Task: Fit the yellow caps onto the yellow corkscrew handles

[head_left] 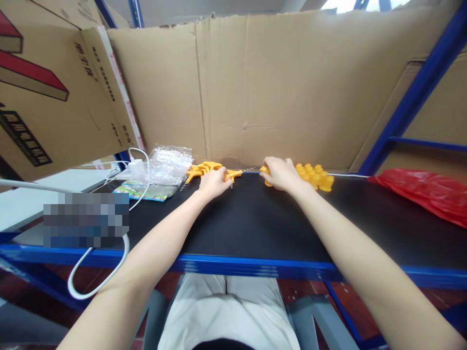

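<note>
My left hand (214,182) reaches into a small pile of orange-yellow branched plastic pieces (205,167) at the back of the black tabletop. Its fingers close around one of these pieces, which partly shows at the fingertips. Further right, my right hand (282,173) curls palm down over a yellow rounded plastic piece (265,170), its fingers mostly hiding it. Beside that hand stands a cluster of yellow knobbed pieces (314,176), packed close together. Thin coiled, spring-like bits show around the left pile.
Clear plastic wrap (170,163) and a colourful packet (146,190) lie left of the pile. White cables run by a white adapter (136,169). A red plastic bag (425,190) lies at right. Cardboard (277,87) walls the back; a blue rail (255,265) edges the front.
</note>
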